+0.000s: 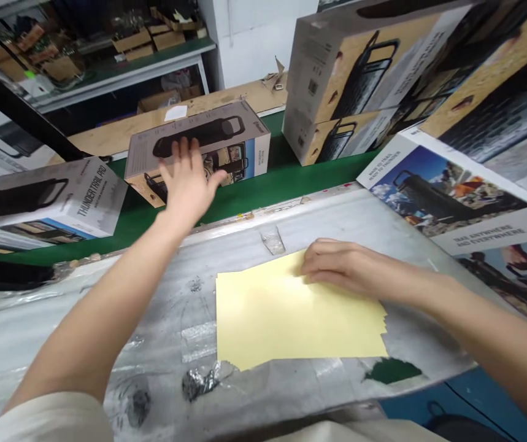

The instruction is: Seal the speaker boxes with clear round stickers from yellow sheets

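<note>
My left hand [187, 184] reaches out with spread fingers and rests against a printed speaker box [249, 132] lying on the green conveyor belt [286, 178]. The box shows a black speaker with a carry handle on its top face. A loose stack of pale yellow paper sheets [286, 319] lies on the plastic-covered table [162, 344] in front of me. Over the stack's upper right edge is my right hand [332, 264], fingers curled together at the paper. Its fingertips are partly hidden, so I cannot make out whether a sheet is pinched.
Another box marked Thundertrail Pro [83, 196] sits on the belt at left. Stacked boxes [313, 92] stand at the back right, and more boxes [447, 196] rise on the right side. A black bar [28, 104] slants across the upper left. A workbench [143, 67] is behind.
</note>
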The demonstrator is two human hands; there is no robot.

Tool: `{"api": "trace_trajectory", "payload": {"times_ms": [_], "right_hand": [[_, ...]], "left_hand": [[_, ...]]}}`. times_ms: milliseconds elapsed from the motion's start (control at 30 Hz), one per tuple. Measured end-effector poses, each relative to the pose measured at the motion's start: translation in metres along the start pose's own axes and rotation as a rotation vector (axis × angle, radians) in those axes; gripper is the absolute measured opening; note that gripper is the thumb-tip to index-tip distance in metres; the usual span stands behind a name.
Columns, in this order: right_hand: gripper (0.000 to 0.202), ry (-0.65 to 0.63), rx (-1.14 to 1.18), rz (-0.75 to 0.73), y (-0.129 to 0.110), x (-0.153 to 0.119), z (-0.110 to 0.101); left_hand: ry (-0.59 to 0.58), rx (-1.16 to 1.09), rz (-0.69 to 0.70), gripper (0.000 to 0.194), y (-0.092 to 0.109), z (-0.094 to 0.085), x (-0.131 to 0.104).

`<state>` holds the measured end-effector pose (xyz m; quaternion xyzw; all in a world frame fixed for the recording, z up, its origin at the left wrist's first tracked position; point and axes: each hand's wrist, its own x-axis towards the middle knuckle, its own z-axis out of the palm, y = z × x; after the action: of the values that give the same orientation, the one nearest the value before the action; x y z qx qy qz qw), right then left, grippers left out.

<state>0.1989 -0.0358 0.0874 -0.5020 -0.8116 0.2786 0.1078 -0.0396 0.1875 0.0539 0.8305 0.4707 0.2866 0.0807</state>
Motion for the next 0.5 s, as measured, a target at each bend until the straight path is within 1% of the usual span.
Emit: {"api": "trace_trajectory", "payload": {"times_ms": [33, 67, 133, 200, 233, 267, 333, 433, 500], "right_hand": [[0.027, 0.010, -0.021, 0.009, 0.002, -0.009, 0.005], [0.028, 0.022, -0.043, 0.011, 0.005, -0.015, 0.009], [0.030, 0.037, -0.084, 0.000, 0.010, -0.017, 0.013], [0.031, 0.026, -0.114, -0.025, 0.014, -0.013, 0.014], [0.031, 0.013, -0.123, -0.037, 0.015, -0.009, 0.013], [0.031, -0.003, -0.127, -0.050, 0.016, -0.006, 0.012], [0.032, -0.040, -0.129, -0.081, 0.016, -0.001, 0.009], [0.035, -0.080, -0.135, -0.132, 0.018, 0.004, 0.007], [0.033, -0.070, -0.128, -0.143, 0.020, 0.006, 0.007]], "left_hand": [[-0.030, -0.042, 0.091, 0.069, 0.017, -0.002, -0.021], [-0.085, -0.092, 0.205, 0.066, 0.035, -0.003, -0.045], [-0.236, -0.186, 0.408, 0.058, 0.064, 0.000, -0.099], [-0.365, -0.269, 0.529, 0.050, 0.081, 0.009, -0.146], [-0.397, -0.293, 0.567, 0.045, 0.085, 0.014, -0.164], [-0.406, -0.306, 0.589, 0.041, 0.086, 0.018, -0.177], [-0.380, -0.307, 0.613, 0.037, 0.084, 0.025, -0.190], [-0.331, -0.301, 0.631, 0.034, 0.078, 0.028, -0.189], [-0.324, -0.298, 0.637, 0.034, 0.077, 0.027, -0.187]]}}
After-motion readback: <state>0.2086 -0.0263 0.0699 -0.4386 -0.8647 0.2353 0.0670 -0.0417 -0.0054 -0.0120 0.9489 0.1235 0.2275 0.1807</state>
